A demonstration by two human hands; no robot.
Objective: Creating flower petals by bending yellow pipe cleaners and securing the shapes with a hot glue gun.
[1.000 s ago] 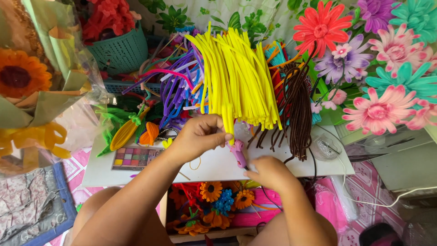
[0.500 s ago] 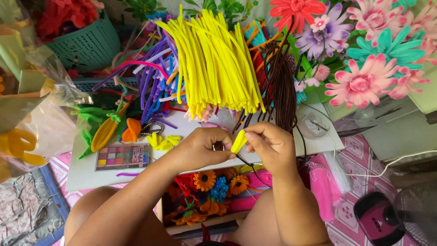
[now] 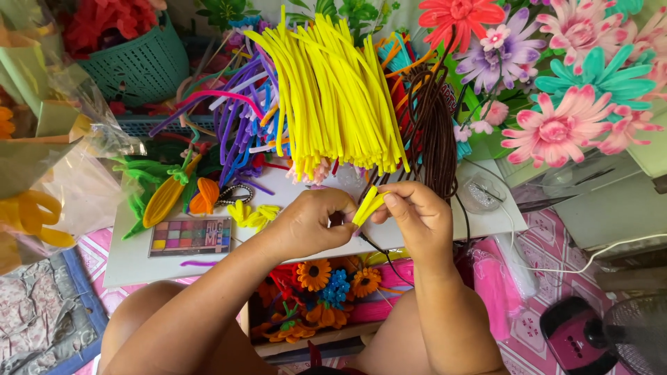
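A white table [image 3: 139,267] fills mid-frame in a cluttered room. At centre, the left hand [image 3: 313,222] and right hand [image 3: 417,215] both pinch a folded yellow stem [image 3: 367,205]. A yellow bundle [image 3: 333,97] lies above; a paint palette [image 3: 191,236] lower left.

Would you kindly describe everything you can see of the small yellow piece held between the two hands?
The yellow piece is a short, fuzzy strip that looks like a pipe cleaner, bright yellow, apparently folded into two or three close strands. It slants, upper end toward the right, above the white table. The right hand pinches its upper end between thumb and forefinger; the left hand grips its lower end. A thin dark wire seems to trail from beneath it. Its hidden lower end cannot be made out.
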